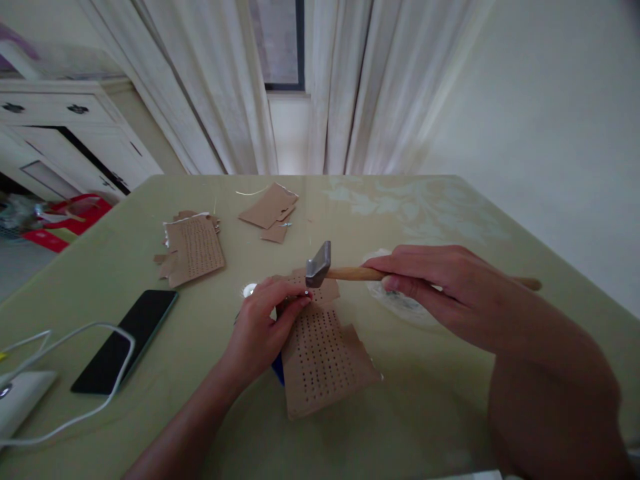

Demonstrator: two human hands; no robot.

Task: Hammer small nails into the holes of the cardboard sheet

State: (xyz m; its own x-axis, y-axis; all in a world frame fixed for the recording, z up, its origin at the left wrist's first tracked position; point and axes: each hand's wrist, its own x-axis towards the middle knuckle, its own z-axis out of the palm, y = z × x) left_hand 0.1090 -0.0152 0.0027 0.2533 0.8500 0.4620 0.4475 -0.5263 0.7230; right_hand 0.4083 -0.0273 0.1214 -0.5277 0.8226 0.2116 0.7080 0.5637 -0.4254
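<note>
"Where've you got your hands?"

"Apart, lol. Left hand (260,327) pinches a tiny metal bit (307,293) (too small for me to make out) over the holey cardboard (321,363) on the table (425,407); my right hand (460,287) has a hammer (347,273) gripped by the handle, head just beside that bit."

left hand (260,327) is bare, with thin fingers (280,291) | left arm (203,407) is bare and smooth, small at the wrist (233,373) and wider farther back | right hand (457,293) is bare, its thumb nail (393,283) showing | right arm (555,370) is bare and looks big
</note>
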